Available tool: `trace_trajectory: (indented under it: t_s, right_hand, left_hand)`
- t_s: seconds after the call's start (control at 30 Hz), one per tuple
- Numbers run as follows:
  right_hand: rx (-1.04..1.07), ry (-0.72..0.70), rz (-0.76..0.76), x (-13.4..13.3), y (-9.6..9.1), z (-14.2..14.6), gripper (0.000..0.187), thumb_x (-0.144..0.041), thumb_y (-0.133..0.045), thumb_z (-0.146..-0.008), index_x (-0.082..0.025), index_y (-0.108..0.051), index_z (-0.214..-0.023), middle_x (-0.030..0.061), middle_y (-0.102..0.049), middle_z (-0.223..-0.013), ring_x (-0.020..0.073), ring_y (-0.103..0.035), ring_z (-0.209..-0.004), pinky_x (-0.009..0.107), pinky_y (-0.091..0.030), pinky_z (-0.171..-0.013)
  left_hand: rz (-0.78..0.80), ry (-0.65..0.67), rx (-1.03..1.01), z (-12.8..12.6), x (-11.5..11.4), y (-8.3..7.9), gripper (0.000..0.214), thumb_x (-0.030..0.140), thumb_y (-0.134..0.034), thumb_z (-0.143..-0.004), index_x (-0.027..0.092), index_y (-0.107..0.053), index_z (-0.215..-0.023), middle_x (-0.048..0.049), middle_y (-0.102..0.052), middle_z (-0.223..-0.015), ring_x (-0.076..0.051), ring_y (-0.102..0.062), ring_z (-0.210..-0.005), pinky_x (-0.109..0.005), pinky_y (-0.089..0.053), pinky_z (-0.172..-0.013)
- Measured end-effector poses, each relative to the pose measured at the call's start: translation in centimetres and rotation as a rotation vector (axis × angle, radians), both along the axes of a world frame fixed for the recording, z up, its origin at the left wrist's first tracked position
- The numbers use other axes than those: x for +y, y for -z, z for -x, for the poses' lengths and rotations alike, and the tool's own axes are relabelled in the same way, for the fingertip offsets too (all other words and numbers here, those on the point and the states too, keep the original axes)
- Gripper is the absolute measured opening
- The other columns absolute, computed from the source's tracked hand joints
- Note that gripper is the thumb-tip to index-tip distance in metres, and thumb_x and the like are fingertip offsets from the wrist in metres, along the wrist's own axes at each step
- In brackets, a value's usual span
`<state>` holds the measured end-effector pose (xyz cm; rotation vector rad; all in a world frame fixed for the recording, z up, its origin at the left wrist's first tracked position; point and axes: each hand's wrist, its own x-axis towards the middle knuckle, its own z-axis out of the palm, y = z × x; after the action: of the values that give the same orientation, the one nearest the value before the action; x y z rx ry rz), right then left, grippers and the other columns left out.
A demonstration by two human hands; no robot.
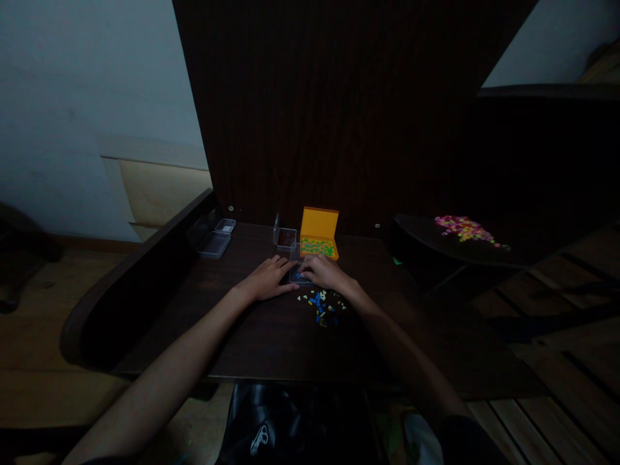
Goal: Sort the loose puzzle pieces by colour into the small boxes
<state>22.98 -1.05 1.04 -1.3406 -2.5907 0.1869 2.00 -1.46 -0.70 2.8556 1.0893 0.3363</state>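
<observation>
A small clear plastic box (293, 279) with its lid raised stands in front of me on the dark wooden desk. My left hand (271, 278) lies with fingers spread at the box's left side, thumb and fingertips against it. Over the box, my right hand (322, 271) has its fingers curled together, with a small blue piece (299, 275) at the fingertips. Just below the hands, a loose pile of small blue, yellow and pale pieces (320, 305) is scattered on the desk. The right hand covers part of the box's inside.
Behind the hands an open orange box (320, 223) holds green and yellow pieces. Another open clear box (287, 239) stands beside it. More clear boxes (214, 244) sit by the left side panel (140, 278). Pink and yellow pieces (465, 229) lie on a curved shelf (504, 255) at right.
</observation>
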Motion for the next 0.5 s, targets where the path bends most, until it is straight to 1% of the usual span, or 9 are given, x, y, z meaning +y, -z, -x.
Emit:
trace_trajectory:
  t_s: [0.13, 0.33, 0.5]
  right_hand:
    - [0.036, -0.011, -0.005, 0.0, -0.3, -0.1, 0.015, -0.018, -0.065, -0.086, -0.019, -0.076, -0.096, 0.0067, -0.072, -0.100, 0.0192, -0.064, -0.093, 0.028, -0.046, -0.080]
    - [0.121, -0.048, -0.020, 0.1, -1.2, -0.7, 0.014, -0.017, -0.063, -0.087, -0.016, -0.076, -0.093, 0.0073, -0.072, -0.093, 0.0174, -0.064, -0.084, 0.027, -0.046, -0.076]
    - [0.120, -0.069, 0.009, 0.1, -1.0, -0.8, 0.016, -0.011, -0.063, -0.083, -0.017, -0.076, -0.092, 0.0059, -0.072, -0.090, 0.0158, -0.064, -0.080, 0.026, -0.045, -0.073]
  left_hand:
    - [-0.015, -0.002, 0.001, 0.0, 0.0, -0.1, 0.062, 0.057, -0.048, -0.094, 0.016, -0.044, -0.140, -0.0133, -0.059, -0.123, -0.030, -0.051, -0.115, -0.042, -0.041, -0.099]
    - [-0.034, -0.002, -0.003, 0.1, 0.1, 0.2, 0.062, 0.057, -0.048, -0.094, 0.017, -0.044, -0.140, -0.0129, -0.058, -0.125, -0.030, -0.052, -0.115, -0.042, -0.042, -0.099]
    - [-0.017, -0.019, 0.011, 0.1, 0.0, 0.2, 0.063, 0.058, -0.048, -0.093, 0.018, -0.043, -0.141, -0.0135, -0.058, -0.126, -0.030, -0.051, -0.117, -0.041, -0.042, -0.098]
